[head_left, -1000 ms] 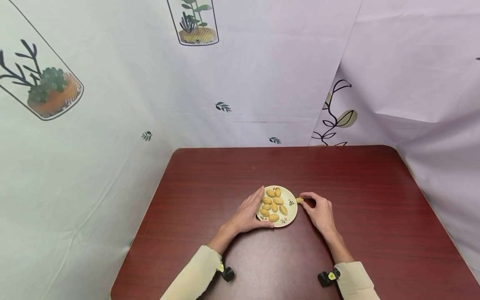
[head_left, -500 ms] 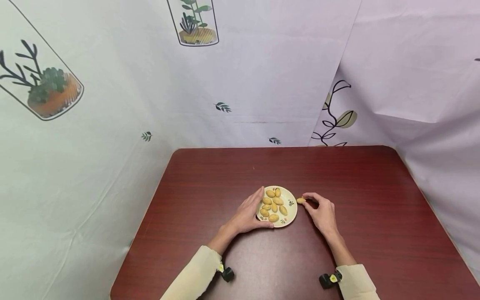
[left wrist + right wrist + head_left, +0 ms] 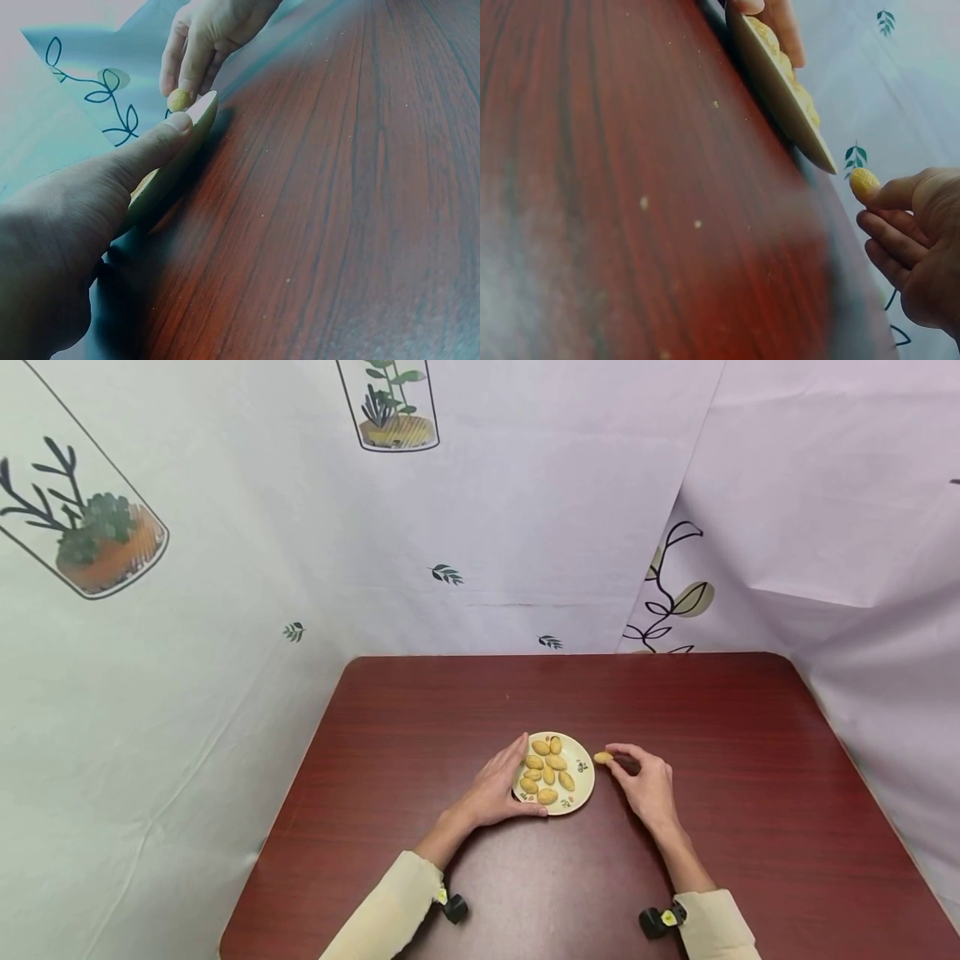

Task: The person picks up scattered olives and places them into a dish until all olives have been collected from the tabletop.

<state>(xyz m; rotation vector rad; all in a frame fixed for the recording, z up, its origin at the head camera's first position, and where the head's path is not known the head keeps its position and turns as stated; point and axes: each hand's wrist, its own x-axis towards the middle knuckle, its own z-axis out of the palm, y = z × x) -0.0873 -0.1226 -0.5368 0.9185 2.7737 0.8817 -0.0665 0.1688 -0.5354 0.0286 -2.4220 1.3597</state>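
Note:
A cream plate (image 3: 582, 789) with a small printed pattern stands on the table, carrying several yellow oval pieces (image 3: 556, 762), whose exact kind I cannot tell. My left hand (image 3: 495, 787) holds the plate from its left side, the thumb over the near rim and the fingers along the far left edge. Just off the plate's right rim, my right hand (image 3: 647, 783) pinches one more yellow oval piece (image 3: 865, 184) between thumb and fingertips. That piece sits above the rim's level in the left wrist view, apart from the plate in the head view.
The dark red wooden table (image 3: 435, 702) has rounded far corners and meets patterned cloth walls (image 3: 480, 527) at the back and sides. Small pale crumbs (image 3: 643, 202) dot its surface in the right wrist view. A black wrist camera (image 3: 455, 908) is strapped by the left sleeve.
My right hand has drawn slightly right from the plate's rim, and the pinched yellow oval piece has come up a little. My left hand and the plate have stayed put.

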